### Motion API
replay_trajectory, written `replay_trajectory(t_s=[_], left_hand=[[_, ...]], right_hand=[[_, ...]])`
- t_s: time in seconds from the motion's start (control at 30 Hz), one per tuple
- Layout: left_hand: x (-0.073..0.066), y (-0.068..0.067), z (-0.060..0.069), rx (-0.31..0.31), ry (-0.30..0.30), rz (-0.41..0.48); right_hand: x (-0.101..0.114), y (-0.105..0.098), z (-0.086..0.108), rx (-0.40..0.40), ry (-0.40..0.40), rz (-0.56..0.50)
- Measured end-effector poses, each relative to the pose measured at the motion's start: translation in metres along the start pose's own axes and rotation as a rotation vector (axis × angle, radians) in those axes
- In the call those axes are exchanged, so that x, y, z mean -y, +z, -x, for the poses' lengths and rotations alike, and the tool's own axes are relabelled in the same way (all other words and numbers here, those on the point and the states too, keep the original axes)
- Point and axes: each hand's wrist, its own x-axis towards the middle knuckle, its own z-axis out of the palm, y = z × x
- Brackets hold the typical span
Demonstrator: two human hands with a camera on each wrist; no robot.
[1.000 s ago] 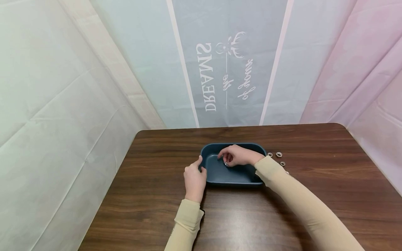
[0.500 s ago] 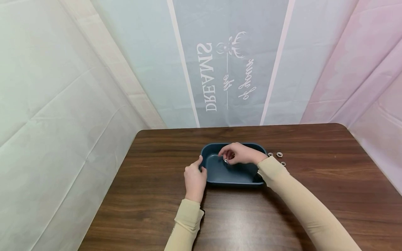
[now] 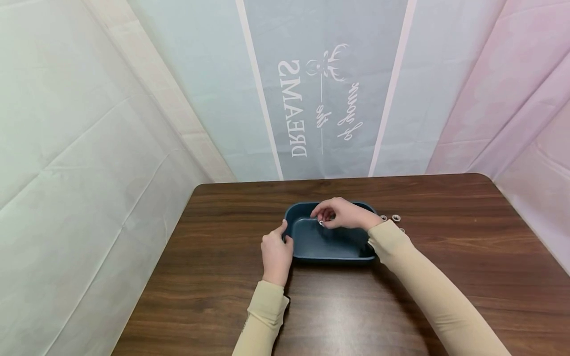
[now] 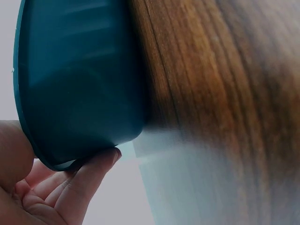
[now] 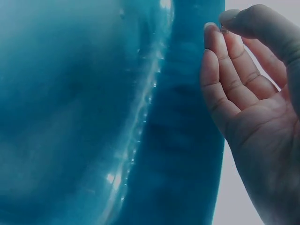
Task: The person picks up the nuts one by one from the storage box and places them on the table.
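A dark blue rectangular tray (image 3: 329, 260) sits on the wooden table. My left hand (image 3: 276, 257) grips its left end; in the left wrist view the thumb and fingers close around the tray's rimmed corner. Over the inside of the tray, my right hand (image 3: 347, 214) pinches a small metal nut (image 3: 321, 223) between thumb and fingertips. The right wrist view shows only a sliver of that nut (image 5: 223, 29), mostly covered by the thumb. Whether anything lies under the right hand in the tray is hidden.
Several metal nuts (image 3: 396, 217) lie on the table just right of the tray, one partly behind the right sleeve (image 3: 389, 242). Behind the table (image 3: 231, 212) hangs a pale curtain (image 3: 329, 99) with printed lettering.
My right hand has moved slightly upward in the head view, away from the tray's floor, with the nut still pinched. The left hand and tray have stayed in place.
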Motion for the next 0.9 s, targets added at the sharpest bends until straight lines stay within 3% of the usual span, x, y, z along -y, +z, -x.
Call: replay_trajectory(t_s=[0.9], left_hand=[[0.000, 0.000, 0.003, 0.047, -0.046, 0.040]], right_hand=[[0.025, -0.018, 0.009, -0.035, -0.034, 0.040]])
